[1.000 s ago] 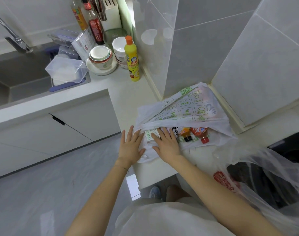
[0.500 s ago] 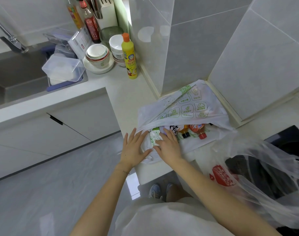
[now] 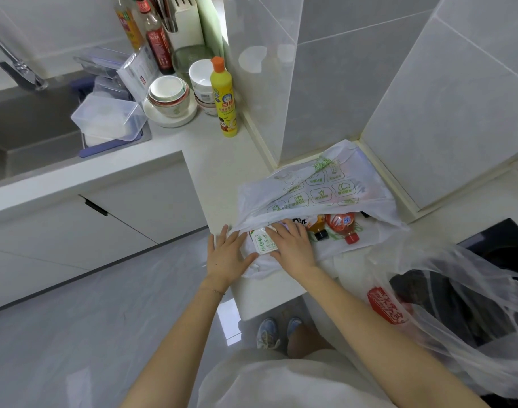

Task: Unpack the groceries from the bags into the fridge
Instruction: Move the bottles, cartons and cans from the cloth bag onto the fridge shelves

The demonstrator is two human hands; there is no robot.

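Since a second ago the left hand (image 3: 226,254) is closing in from the left and the small white carton (image 3: 261,242) is sliding nearer to the mouth of the bag, turning so that it is now sitting between the two hands. That left hand is lying flat with its fingers spread on the near left edge of the white grocery bag (image 3: 319,189), its thumb touching the carton's near corner. Across from it, the right hand (image 3: 293,245) is laying almost straight fingers over the carton's right side with the thumb at its near edge; whether it is truly pinching the carton I cannot tell. Green print is covering the carton's face, too small to read. On the bag's upper flap, rows of green rounded boxes with icons and captions are showing, equally unreadable. Inside the open mouth, a red-capped bottle (image 3: 345,228) and a dark-capped bottle (image 3: 318,229) are lying side by side to the right of the hand. All of this is sitting on the pale counter (image 3: 216,160) near its front edge. At the near right, a clear plastic bag (image 3: 446,328) is spilling over a black cooktop (image 3: 505,240), carrying a red block of characters I cannot make out. At the far left, a yellow dish soap bottle (image 3: 223,98) with an orange cap is standing beside stacked bowls (image 3: 167,94).
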